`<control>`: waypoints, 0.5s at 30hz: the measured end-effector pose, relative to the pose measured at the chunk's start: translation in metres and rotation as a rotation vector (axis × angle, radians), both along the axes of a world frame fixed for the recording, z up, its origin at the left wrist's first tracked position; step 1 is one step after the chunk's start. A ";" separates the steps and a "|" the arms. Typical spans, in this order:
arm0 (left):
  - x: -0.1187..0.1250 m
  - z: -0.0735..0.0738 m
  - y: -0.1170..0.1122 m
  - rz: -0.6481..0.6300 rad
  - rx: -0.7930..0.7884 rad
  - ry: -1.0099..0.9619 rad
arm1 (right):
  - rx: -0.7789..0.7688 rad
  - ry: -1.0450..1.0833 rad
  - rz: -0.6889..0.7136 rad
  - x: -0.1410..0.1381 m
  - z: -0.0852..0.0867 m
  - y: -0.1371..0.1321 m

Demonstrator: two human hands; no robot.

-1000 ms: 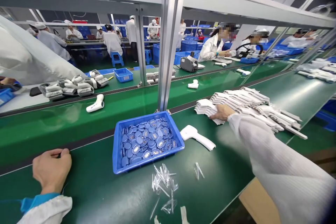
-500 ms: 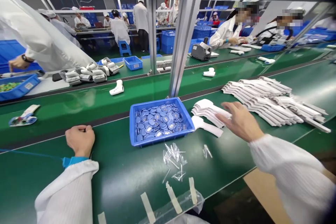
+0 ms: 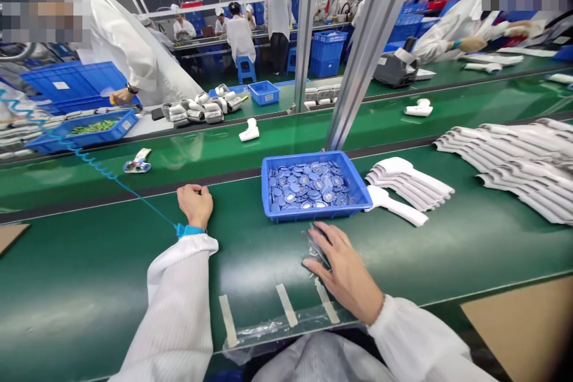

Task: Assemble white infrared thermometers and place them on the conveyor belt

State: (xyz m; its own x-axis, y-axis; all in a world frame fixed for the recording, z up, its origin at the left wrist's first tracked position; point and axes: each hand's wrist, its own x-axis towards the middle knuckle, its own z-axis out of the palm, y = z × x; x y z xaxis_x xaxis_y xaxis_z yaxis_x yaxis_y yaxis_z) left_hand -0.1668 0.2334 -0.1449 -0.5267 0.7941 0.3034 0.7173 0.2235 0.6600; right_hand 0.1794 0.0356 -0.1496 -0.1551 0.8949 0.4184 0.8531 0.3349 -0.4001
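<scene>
Green worktop (image 3: 111, 250) | right hand (image 3: 351, 274), fingers spread over clear plastic pieces (image 3: 312, 246); long axes, count obscured | left hand (image 3: 196, 206), fingers curled | three tape strips (image 3: 286, 305)

the clear plastic pieces (image 3: 312, 247) are small, thin and shiny, lying loose in a little heap on the green worktop (image 3: 250, 245), on the near side of the blue tray (image 3: 319, 214). the right hand (image 3: 348, 271) hides part of the heap; whether its fingers touch any piece is unclear.
</scene>
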 end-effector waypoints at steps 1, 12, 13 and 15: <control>-0.001 -0.001 -0.003 -0.020 -0.002 -0.010 | 0.009 0.016 0.012 -0.006 -0.005 -0.001; -0.107 0.059 0.000 -0.405 -0.525 -0.151 | 0.004 -0.057 0.254 0.034 -0.042 -0.015; -0.119 0.067 0.006 -0.365 -0.565 -0.143 | 0.020 -0.049 0.265 0.038 -0.047 -0.008; -0.136 0.083 0.018 -0.264 -0.610 -0.111 | 0.038 -0.014 0.262 0.040 -0.054 0.006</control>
State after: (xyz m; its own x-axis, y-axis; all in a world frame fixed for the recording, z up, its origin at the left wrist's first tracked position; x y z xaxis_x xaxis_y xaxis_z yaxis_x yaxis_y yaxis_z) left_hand -0.3029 0.2516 -0.0615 -0.2940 0.9124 -0.2849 0.7341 0.4064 0.5440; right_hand 0.2198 0.0419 -0.2033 -0.3852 0.8070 0.4475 0.7406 0.5597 -0.3719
